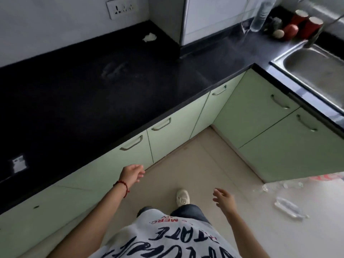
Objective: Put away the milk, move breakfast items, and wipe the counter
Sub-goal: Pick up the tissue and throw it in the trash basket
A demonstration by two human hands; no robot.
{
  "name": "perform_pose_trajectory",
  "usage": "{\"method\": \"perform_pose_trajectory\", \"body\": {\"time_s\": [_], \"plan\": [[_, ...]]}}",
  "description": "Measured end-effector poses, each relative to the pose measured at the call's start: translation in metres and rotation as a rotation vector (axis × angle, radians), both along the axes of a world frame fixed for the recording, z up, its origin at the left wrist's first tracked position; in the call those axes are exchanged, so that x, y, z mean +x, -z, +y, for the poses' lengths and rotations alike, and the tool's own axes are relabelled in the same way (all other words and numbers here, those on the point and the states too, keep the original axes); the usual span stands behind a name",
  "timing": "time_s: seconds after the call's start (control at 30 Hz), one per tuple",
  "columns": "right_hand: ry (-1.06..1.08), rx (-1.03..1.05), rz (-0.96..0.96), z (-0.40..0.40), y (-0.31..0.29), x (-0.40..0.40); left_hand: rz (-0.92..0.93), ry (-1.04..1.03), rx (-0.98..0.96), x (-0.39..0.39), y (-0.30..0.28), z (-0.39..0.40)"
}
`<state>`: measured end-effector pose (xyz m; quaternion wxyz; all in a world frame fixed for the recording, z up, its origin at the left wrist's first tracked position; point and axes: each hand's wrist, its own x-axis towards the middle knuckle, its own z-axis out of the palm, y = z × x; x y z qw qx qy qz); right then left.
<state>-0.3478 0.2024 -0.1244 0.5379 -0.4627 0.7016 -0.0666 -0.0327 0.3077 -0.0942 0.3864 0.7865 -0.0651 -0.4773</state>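
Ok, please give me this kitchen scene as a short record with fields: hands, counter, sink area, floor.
left hand: open, holds nothing, in front of the cabinets
right hand: open, holds nothing, above the floor
counter: black, with a crumpled white wad near the back wall and a faint smear in the middle
sink: steel, at the right
beside sink: red cups and a clear bottle
floor: clear bottles lying at the right
milk: not in view

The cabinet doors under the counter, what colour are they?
Pale green cabinet doors, with metal handles, seen in the head view.
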Motion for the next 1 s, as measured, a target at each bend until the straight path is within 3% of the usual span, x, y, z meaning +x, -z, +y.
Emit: {"method": "perform_pose_trajectory", "body": {"time_s": [0.33,0.7,1.0], "plan": [[-0.421,-0.120,-0.071,-0.162,-0.040,0.096,-0.060,-0.290,0.009,-0.017,-0.013,-0.027],[-0.481,-0.240,-0.281,-0.218,-0.075,0.195,-0.269,-0.227,-0.253,0.041,-0.069,-0.097],[-0.499,-0.335,-0.313,-0.274,-0.115,0.284,-0.663,-0.035,-0.124,0.126,-0.080,-0.195]]}}
